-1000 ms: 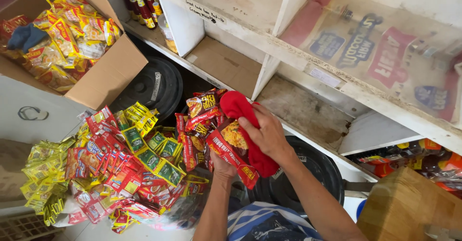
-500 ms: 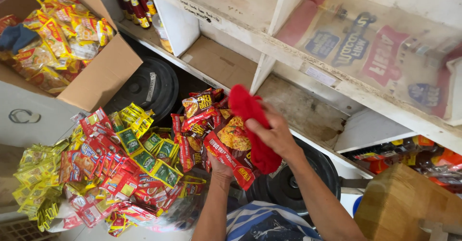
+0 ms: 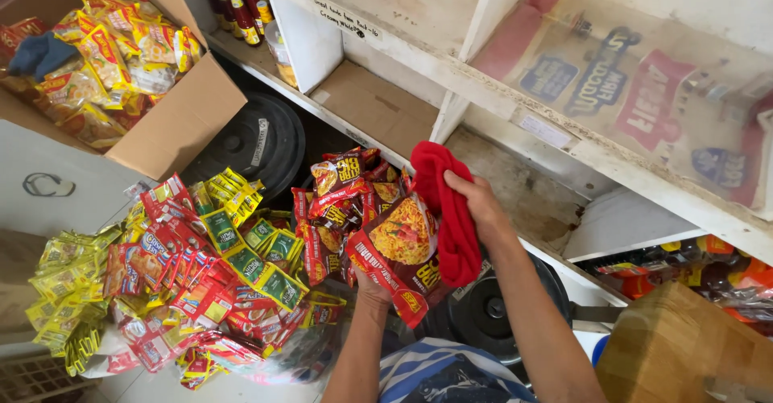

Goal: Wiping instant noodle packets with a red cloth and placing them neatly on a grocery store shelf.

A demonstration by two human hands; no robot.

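My right hand [image 3: 477, 203] grips a red cloth [image 3: 448, 210] that hangs in front of a white shelf. The cloth touches the right side of a bunch of red and orange snack packets [image 3: 372, 219]. My left hand [image 3: 372, 284] holds that bunch from below, and the packets hide most of its fingers. A heap of red, green and yellow packet strips [image 3: 185, 274] lies to the left of my hands.
White wooden shelves [image 3: 499, 129] run from the top middle to the right edge, one bay lined with printed sheeting [image 3: 628, 81]. Bottles [image 3: 237, 0] stand on a shelf. An open cardboard box [image 3: 181, 109] of packets sits upper left. A wooden block [image 3: 676, 347] is at lower right.
My right hand has lifted the red cloth a little up along the packet bunch. The view has shifted slightly; the left hand still holds the packets.
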